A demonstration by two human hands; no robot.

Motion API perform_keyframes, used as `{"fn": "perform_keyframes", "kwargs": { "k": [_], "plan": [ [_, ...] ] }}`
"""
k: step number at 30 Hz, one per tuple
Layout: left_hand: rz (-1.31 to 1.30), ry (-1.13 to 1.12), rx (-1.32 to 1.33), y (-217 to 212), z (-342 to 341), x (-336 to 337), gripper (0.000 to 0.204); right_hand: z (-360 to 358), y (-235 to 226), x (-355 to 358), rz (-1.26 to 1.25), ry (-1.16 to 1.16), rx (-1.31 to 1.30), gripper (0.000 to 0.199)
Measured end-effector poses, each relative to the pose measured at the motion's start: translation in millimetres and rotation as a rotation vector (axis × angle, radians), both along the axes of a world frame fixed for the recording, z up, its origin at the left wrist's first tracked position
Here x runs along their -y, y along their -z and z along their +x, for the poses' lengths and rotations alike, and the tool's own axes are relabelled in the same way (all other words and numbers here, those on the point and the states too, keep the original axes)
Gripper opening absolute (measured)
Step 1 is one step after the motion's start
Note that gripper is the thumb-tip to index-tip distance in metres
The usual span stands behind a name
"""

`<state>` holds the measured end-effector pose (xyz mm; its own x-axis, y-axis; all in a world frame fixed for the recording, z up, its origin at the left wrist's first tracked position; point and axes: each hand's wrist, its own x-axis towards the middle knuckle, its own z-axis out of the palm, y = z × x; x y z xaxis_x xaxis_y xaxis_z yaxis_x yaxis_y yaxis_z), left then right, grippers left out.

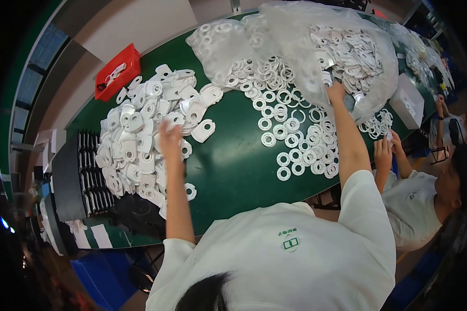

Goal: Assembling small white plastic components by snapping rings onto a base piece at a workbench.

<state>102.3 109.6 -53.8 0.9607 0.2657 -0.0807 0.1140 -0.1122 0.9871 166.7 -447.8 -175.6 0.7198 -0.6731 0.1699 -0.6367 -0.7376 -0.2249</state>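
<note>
While the left hand (169,137) rests blurred over the heap of white tabbed pieces (140,135) at the left centre of the frame, whether its fingers grip anything cannot be told. The right hand (336,92) reaches up to the clear plastic bag (296,46) at the upper middle, fingers pinched on its lower edge. The bag's long axis runs left to right across the green desk (233,171), its mouth facing down-frame, where white rings (290,140) lie spilled.
</note>
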Motion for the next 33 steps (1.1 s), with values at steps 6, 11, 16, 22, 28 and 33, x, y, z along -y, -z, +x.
{"fn": "perform_keyframes", "kwargs": {
  "k": [6,11,16,22,28,33],
  "plan": [
    [0.429,0.530,0.181,55.4,-38.9,128.7,0.033,-8.7,4.6,14.5,0.403,0.075,0.405,0.051],
    [0.654,0.406,0.212,74.1,-61.0,167.3,0.023,-32.2,-70.0,-30.4,0.821,-0.106,1.035,0.022],
    [0.355,0.475,0.098,73.5,-57.9,162.4,0.020,-99.5,-131.0,-116.6,0.772,-0.447,0.989,0.019],
    [0.143,0.746,0.337,4.3,-84.0,144.3,0.019,-167.4,-113.2,-219.1,1.106,-0.643,0.170,0.030],
    [-0.286,0.798,-0.321,3.1,-100.2,129.5,0.014,-167.6,-125.7,-247.0,1.035,-0.866,0.100,0.028],
    [-0.400,0.743,-0.469,8.6,-104.1,112.5,0.029,-112.2,-86.2,-182.0,0.444,-0.815,0.391,0.011]
  ]
}}
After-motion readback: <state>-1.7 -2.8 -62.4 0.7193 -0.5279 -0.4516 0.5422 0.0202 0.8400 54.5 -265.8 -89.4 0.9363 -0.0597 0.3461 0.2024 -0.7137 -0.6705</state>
